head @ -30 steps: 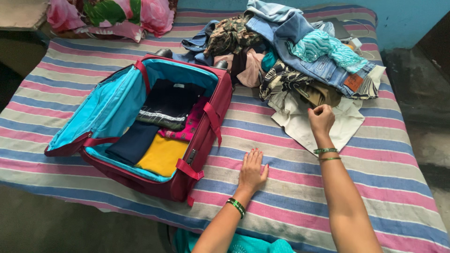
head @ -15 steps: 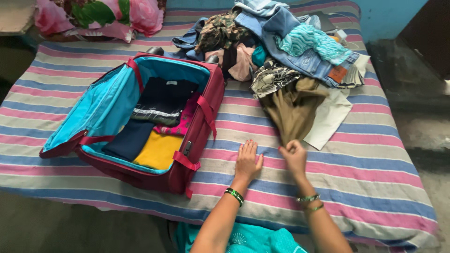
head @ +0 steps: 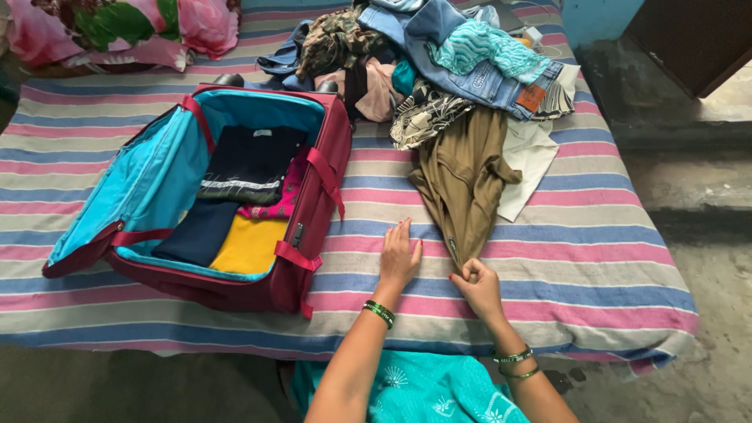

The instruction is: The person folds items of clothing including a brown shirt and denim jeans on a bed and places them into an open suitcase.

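Note:
My right hand [head: 478,288] pinches the near end of an olive-brown garment [head: 464,176] that stretches from the clothes pile toward me across the striped bed sheet [head: 580,258]. My left hand [head: 399,257] lies flat on the sheet, fingers spread, just left of the garment and right of the open maroon suitcase [head: 313,227]. The suitcase has a turquoise lining and holds folded dark, yellow and pink clothes. A pile of mixed clothes [head: 439,63] with jeans and a teal top lies at the far side of the bed.
A white cloth [head: 529,164] lies beside the olive garment. Floral pillows [head: 117,27] sit at the far left corner. The bed's right edge drops to a grey floor [head: 705,235]; a dark door [head: 689,39] is at top right.
My right hand has dragged the olive garment out of the pile toward the bed's near edge. My left hand stayed flat on the sheet.

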